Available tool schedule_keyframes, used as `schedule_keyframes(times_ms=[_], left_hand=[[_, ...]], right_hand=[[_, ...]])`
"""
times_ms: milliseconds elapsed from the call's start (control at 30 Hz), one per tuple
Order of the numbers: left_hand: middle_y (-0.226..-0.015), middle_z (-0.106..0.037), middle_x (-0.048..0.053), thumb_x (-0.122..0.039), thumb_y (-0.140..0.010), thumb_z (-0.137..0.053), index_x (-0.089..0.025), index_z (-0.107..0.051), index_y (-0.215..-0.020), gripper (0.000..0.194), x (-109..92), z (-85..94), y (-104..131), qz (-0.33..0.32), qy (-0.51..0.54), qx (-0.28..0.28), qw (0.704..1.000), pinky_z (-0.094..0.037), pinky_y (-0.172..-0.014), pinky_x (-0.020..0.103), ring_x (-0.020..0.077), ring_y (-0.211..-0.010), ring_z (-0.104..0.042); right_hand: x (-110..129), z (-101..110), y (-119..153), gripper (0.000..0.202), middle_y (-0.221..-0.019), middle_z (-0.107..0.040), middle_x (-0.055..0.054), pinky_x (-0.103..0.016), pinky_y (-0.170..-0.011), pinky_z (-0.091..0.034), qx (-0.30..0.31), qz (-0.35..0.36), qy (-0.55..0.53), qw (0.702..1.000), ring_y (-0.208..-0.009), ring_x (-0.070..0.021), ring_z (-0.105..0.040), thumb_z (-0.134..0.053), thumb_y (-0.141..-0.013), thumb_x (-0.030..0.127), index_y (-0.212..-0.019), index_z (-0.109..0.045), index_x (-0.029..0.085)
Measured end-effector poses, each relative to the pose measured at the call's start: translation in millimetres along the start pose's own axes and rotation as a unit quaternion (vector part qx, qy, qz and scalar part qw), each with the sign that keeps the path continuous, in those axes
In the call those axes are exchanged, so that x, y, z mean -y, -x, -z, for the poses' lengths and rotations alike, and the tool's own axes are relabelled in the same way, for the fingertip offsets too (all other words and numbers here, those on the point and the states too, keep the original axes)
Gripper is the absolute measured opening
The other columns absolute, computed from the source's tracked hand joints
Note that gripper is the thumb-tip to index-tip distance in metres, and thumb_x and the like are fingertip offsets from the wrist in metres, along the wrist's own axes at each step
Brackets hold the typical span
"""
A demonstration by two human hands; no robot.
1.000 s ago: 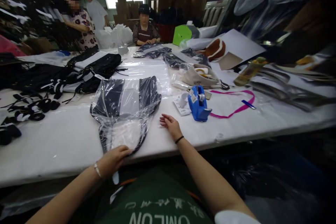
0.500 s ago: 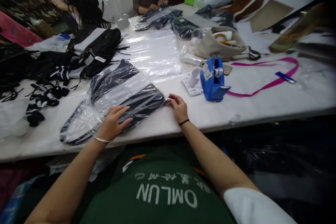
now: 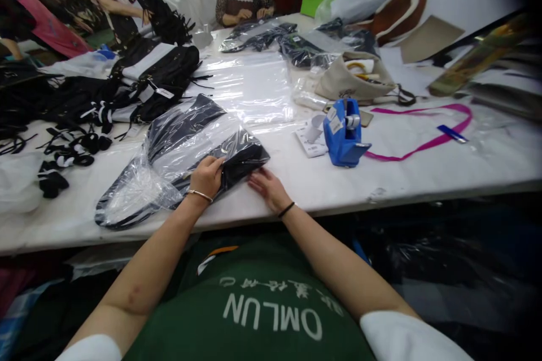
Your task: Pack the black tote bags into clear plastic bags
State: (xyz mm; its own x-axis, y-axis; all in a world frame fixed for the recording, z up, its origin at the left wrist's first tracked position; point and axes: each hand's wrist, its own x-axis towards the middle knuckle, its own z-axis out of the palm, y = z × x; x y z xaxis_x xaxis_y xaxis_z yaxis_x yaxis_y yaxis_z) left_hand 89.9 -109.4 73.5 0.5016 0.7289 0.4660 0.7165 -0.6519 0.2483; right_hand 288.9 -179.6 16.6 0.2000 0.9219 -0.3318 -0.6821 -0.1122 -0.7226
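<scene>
A dark folded item, with a wide white band across it, lies inside a clear plastic bag (image 3: pixel 175 144) at the table's front edge. My left hand (image 3: pixel 207 176) is closed on the near side of that plastic bag, its thumb and fingers pinching the film. Close by, my right hand (image 3: pixel 270 187) has its fingers stretched out at the bag's right corner. Their tips touch the corner's underside and are partly hidden there. The plastic is bunched up at the bag's left part.
A blue tape dispenser (image 3: pixel 345 132) stands to the right, beside a pink ribbon (image 3: pixel 423 149). Flat clear plastic bags (image 3: pixel 254 87) lie behind. Black bags with white bands (image 3: pixel 156 73) are piled at left, near small black-and-white pieces (image 3: pixel 55 177). People stand across the table.
My left hand has moved right and closed on the plastic. From the corner's tip my right hand has shifted left, under its near edge, fingers now extended. The bag's right end looks folded.
</scene>
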Motion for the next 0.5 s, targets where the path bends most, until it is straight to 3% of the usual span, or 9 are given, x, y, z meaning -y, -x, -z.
schedule_keyframes(times_ms=[100,200,333,433,500], left_hand=[[-0.093,-0.064,0.009,-0.019,-0.097,-0.042,-0.019,-0.066,-0.124,0.036,-4.0,-4.6,7.7,-0.051,-0.037,0.01,0.998,-0.049,-0.084,0.033,0.0208,-0.089,-0.059],[-0.094,-0.064,0.011,-0.018,-0.097,-0.04,-0.019,-0.065,-0.126,0.038,-11.8,-11.9,19.3,-0.088,-0.065,0.05,0.993,-0.048,-0.081,0.035,0.0222,-0.088,-0.057],[-0.105,-0.063,0.013,-0.023,-0.095,-0.047,-0.016,-0.062,-0.129,0.038,-26.2,-16.1,26.8,-0.054,-0.042,0.041,0.997,-0.047,-0.088,0.039,0.0246,-0.097,-0.055],[-0.109,-0.061,0.013,-0.03,-0.09,-0.057,-0.014,-0.06,-0.129,0.042,-30.9,-17.1,19.2,-0.002,0.0,0.026,1.0,-0.047,-0.094,0.04,0.0261,-0.103,-0.054],[-0.103,-0.062,0.011,-0.027,-0.09,-0.056,-0.013,-0.063,-0.123,0.037,-29.0,-17.6,10.2,0.018,0.009,0.038,0.999,-0.048,-0.093,0.038,0.0252,-0.101,-0.056]], right_hand=[[-16.4,-31.0,0.6,0.018,-0.071,-0.07,-0.001,-0.025,-0.064,-0.06,-0.014,-0.069,0.014,0.997,-0.063,-0.0126,-0.066,-0.078,-0.074,0.024,-0.081,-0.063,0.017],[-21.2,-48.9,-8.1,0.021,-0.055,-0.063,0.001,-0.021,-0.047,-0.054,-0.081,-0.078,0.058,0.992,-0.05,-0.0114,-0.061,-0.076,-0.078,0.024,-0.068,-0.058,0.017],[-16.4,-52.0,-11.6,0.022,-0.062,-0.066,0.002,-0.021,-0.048,-0.055,-0.079,-0.068,0.048,0.993,-0.051,-0.011,-0.062,-0.077,-0.078,0.027,-0.074,-0.058,0.018],[-11.7,-48.8,-8.5,0.022,-0.075,-0.07,0.0,-0.024,-0.051,-0.058,-0.047,-0.074,0.031,0.996,-0.056,-0.0117,-0.064,-0.077,-0.078,0.03,-0.085,-0.06,0.018],[-9.9,-45.2,-5.7,0.023,-0.08,-0.071,0.0,-0.026,-0.055,-0.06,-0.018,-0.087,0.028,0.996,-0.059,-0.0122,-0.065,-0.078,-0.076,0.028,-0.089,-0.061,0.018]])
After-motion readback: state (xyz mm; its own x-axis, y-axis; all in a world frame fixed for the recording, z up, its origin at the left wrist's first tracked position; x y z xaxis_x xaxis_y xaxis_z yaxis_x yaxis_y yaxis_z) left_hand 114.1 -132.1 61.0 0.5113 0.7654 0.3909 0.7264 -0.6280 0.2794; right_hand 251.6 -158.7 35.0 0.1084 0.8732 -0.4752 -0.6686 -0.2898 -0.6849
